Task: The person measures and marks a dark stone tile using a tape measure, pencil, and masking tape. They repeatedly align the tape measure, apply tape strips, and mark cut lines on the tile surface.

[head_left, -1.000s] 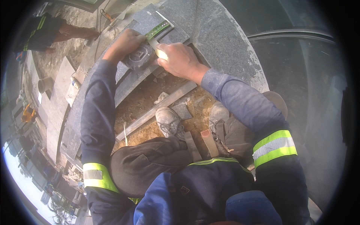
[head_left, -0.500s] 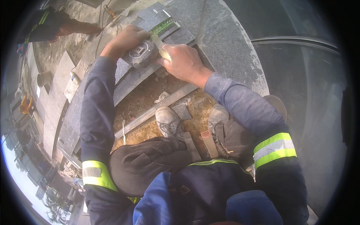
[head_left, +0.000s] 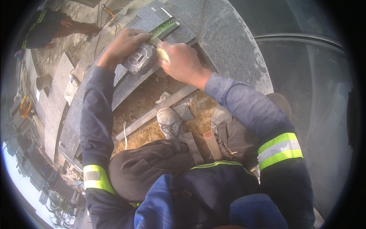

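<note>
My left hand [head_left: 129, 44] is closed over the far side of a dusty grey tape measure [head_left: 139, 59], its thumb toward a green marked strip [head_left: 164, 28]. That strip slants away to the right over grey stone pieces [head_left: 183, 35]; where it joins the tape measure is covered by my fingers. Close beside the tape measure, my right hand [head_left: 183, 64] is wrapped round a pale yellow piece [head_left: 162, 54] with a lighter flat part toward the strip. The rest of that piece is hidden in the grip, so its kind is unclear.
A large grey stone slab [head_left: 228, 45] lies ahead right, beside dark glass-like panels [head_left: 305, 76]. A long metal bar [head_left: 156, 110] crosses the soil before my shoes [head_left: 169, 122]. More slabs [head_left: 57, 103] lie left. Another person's arm [head_left: 78, 28] reaches in at the upper left.
The tape measure and my left hand have shifted slightly left and nearer me. My right hand has moved a little left, and the other person's arm has shifted slightly.
</note>
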`<move>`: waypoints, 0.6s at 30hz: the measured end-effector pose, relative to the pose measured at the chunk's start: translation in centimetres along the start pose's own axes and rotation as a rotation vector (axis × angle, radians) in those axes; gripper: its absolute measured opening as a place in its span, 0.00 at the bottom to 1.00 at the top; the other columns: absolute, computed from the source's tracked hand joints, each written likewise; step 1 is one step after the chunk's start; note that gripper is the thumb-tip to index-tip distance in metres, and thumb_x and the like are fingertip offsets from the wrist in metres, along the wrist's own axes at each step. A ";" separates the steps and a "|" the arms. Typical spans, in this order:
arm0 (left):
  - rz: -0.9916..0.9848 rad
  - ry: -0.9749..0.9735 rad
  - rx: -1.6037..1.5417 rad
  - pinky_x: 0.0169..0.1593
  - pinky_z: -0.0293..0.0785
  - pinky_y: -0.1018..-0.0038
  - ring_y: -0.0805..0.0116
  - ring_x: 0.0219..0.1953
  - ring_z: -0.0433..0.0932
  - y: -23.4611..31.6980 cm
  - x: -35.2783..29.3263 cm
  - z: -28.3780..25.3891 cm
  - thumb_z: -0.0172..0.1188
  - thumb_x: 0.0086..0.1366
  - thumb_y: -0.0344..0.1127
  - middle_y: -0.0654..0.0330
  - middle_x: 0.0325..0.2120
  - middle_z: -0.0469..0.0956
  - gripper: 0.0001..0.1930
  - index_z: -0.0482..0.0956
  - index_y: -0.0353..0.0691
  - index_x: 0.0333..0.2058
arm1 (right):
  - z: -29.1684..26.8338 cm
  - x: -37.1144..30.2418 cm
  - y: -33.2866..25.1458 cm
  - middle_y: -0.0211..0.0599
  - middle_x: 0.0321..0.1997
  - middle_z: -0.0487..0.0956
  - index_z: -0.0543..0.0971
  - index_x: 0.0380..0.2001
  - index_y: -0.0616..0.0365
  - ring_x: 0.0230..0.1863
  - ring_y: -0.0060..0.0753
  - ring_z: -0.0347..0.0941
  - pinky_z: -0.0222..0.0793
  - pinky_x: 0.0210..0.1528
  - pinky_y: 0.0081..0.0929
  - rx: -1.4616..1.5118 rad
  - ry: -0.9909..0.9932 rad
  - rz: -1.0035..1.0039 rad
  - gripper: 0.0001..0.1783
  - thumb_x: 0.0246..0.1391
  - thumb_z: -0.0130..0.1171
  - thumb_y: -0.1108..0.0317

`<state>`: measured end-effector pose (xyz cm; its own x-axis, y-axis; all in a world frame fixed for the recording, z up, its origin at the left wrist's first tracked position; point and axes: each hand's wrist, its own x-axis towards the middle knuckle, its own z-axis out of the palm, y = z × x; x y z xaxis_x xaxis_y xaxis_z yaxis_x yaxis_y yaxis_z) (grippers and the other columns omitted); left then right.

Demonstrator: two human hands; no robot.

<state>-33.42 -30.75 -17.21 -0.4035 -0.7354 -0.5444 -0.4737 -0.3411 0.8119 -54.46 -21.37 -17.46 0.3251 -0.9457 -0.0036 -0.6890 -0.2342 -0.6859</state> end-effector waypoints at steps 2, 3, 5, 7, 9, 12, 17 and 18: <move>-0.009 0.037 0.060 0.31 0.74 0.78 0.80 0.27 0.77 0.9 -0.1 0.6 0.58 0.73 0.40 0.64 0.27 0.83 0.17 0.86 0.29 0.39 | -0.2 0.0 0.2 0.51 0.31 0.84 0.80 0.48 0.63 0.35 0.55 0.84 0.79 0.38 0.48 0.005 -0.030 0.036 0.20 0.56 0.67 0.62; -0.013 0.056 0.091 0.30 0.74 0.77 0.80 0.26 0.77 1.1 0.0 0.8 0.58 0.73 0.40 0.64 0.26 0.82 0.17 0.86 0.29 0.39 | -0.3 -0.1 0.3 0.51 0.32 0.85 0.80 0.48 0.63 0.36 0.55 0.84 0.79 0.38 0.48 0.009 -0.045 0.054 0.19 0.56 0.66 0.63; -0.002 0.138 0.070 0.28 0.73 0.76 0.80 0.24 0.76 0.6 0.3 0.9 0.59 0.73 0.40 0.65 0.24 0.81 0.17 0.86 0.29 0.37 | -0.4 -0.1 0.2 0.50 0.31 0.85 0.80 0.47 0.63 0.36 0.55 0.84 0.79 0.38 0.48 0.017 -0.044 0.034 0.20 0.56 0.67 0.62; -0.020 0.160 0.051 0.27 0.73 0.74 0.78 0.22 0.76 0.7 0.6 0.6 0.60 0.71 0.40 0.63 0.24 0.81 0.17 0.86 0.28 0.37 | -0.5 -0.2 0.2 0.50 0.31 0.85 0.80 0.47 0.63 0.36 0.55 0.83 0.78 0.38 0.47 0.019 -0.031 0.013 0.20 0.57 0.67 0.60; -0.067 0.124 0.035 0.28 0.74 0.73 0.74 0.23 0.78 1.4 0.8 -0.3 0.60 0.70 0.38 0.59 0.25 0.82 0.16 0.86 0.27 0.37 | -0.5 -0.3 0.2 0.49 0.31 0.84 0.81 0.46 0.63 0.36 0.55 0.83 0.78 0.38 0.47 0.015 -0.006 -0.010 0.21 0.57 0.68 0.59; -0.059 0.138 0.061 0.27 0.74 0.72 0.73 0.22 0.78 1.0 1.6 -0.8 0.60 0.70 0.39 0.58 0.24 0.83 0.17 0.86 0.26 0.37 | -0.8 0.1 -0.1 0.49 0.32 0.85 0.81 0.46 0.62 0.37 0.54 0.83 0.78 0.38 0.47 0.049 -0.027 -0.001 0.21 0.58 0.68 0.57; 0.007 0.184 0.176 0.28 0.73 0.71 0.74 0.22 0.77 0.9 2.7 -0.9 0.59 0.70 0.41 0.60 0.23 0.81 0.18 0.85 0.27 0.34 | -1.2 0.9 -0.5 0.48 0.34 0.86 0.81 0.48 0.62 0.38 0.52 0.85 0.79 0.40 0.46 0.006 -0.043 0.057 0.23 0.57 0.68 0.55; 0.013 0.192 0.203 0.27 0.72 0.72 0.76 0.22 0.75 0.9 2.6 -0.7 0.59 0.71 0.40 0.63 0.22 0.80 0.18 0.85 0.28 0.32 | -1.3 0.8 -0.4 0.48 0.35 0.86 0.81 0.51 0.62 0.38 0.52 0.84 0.79 0.39 0.46 -0.001 -0.044 0.071 0.24 0.58 0.67 0.56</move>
<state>-34.33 -33.44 -17.73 -0.2636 -0.8432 -0.4685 -0.6245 -0.2209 0.7491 -54.74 -22.32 -16.23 0.3035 -0.9491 -0.0847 -0.7120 -0.1668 -0.6821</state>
